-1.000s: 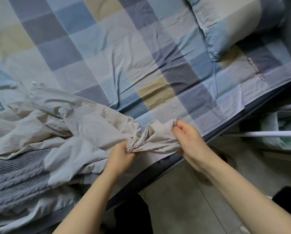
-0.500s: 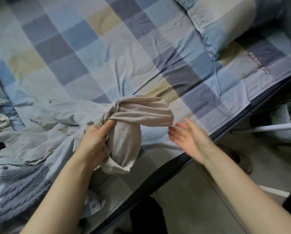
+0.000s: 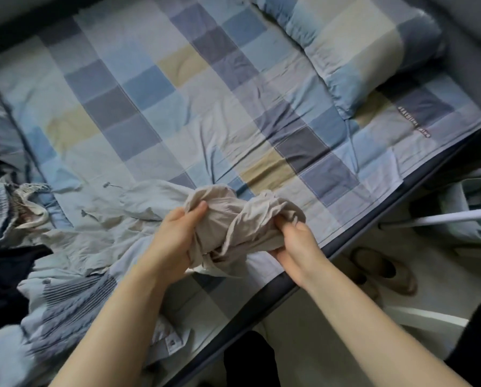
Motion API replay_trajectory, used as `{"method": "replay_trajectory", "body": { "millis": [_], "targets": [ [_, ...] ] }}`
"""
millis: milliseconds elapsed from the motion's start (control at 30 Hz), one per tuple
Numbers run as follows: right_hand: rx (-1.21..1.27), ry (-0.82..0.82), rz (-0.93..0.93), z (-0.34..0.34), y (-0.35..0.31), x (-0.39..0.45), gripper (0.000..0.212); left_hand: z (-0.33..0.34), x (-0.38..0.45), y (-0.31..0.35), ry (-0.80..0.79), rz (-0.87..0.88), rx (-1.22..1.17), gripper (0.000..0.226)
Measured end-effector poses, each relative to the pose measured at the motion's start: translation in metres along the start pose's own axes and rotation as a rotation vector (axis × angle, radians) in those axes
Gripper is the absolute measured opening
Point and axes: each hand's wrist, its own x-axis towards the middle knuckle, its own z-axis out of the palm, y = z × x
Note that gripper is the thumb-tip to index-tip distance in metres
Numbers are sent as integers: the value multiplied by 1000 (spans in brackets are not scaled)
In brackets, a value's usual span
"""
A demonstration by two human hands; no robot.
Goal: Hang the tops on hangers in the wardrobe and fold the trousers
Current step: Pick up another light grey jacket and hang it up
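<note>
My right hand (image 3: 295,241) back on bunched beige garment (image 3: 245,219), pinching edge; my left hand (image 3: 178,236) grips other side, frame centre, above checked bedsheet (image 3: 178,107).

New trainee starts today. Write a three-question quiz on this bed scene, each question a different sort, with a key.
1. True or false: both hands grip the beige garment.
2. Which lies at the bed's top right? A) a pillow B) a hanger C) a towel
3. Fill in: the left hand and right hand hold the garment bunched over the checked ____.

Key: 1 true. 2 A, the pillow. 3 bedsheet.
</note>
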Motion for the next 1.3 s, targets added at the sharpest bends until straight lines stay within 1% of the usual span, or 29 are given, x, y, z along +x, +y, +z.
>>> {"method": "replay_trajectory", "body": {
  "millis": [67,133,200,300,400,467,533,633,667,733,800,867,967,1033,1100,1167,1200,1267,1300],
  "targets": [
    [-135,-40,-128,16,-29,-22,27,-3,-12,30,33,50,28,25],
    [-270,-76,-274,35,-61,-44,29,-5,-27,62,62,150,91,30],
    [-346,-80,-378,58,-94,-69,25,-7,-46,100,96,286,188,34],
    [-428,-58,-552,92,-132,-106,19,-9,-77,153,90,494,272,36],
    [-456,-67,-693,125,-158,-165,17,-15,-123,212,122,619,248,36],
    [-476,-83,-783,142,-170,-211,18,-21,-155,248,153,693,250,30],
    [-487,-74,-851,154,-180,-254,20,-26,-190,282,117,792,284,23],
    [-491,-56,-965,172,-198,-314,19,-27,-246,328,37,989,362,22],
    [-488,-25,-996,176,-205,-329,18,-26,-262,341,38,1038,379,22],
    [-482,98,-1058,185,-225,-367,18,-23,-298,364,32,1134,375,23],
    [-483,214,-1095,191,-250,-393,23,-19,-319,383,57,1180,357,24],
    [-471,287,-1175,193,-274,-424,24,-15,-340,398,89,1202,353,28],
    [-513,355,-1330,184,-293,-477,11,-8,-374,417,96,1262,340,25],
    [-541,370,-1345,168,-288,-497,6,-5,-386,420,94,1279,370,32],
    [-524,413,-1362,147,-280,-515,4,-2,-395,419,73,1304,502,27],
    [-445,503,-1383,129,-277,-531,4,4,-400,412,12,1256,726,16],
    [-403,544,-1409,121,-277,-542,6,11,-400,405,2,1220,871,20],
    [-356,580,-1488,115,-280,-561,14,27,-399,386,-10,1161,1082,38],
    [-354,572,-1522,114,-280,-570,22,36,-401,374,-71,1154,1155,36]
  ]
}}
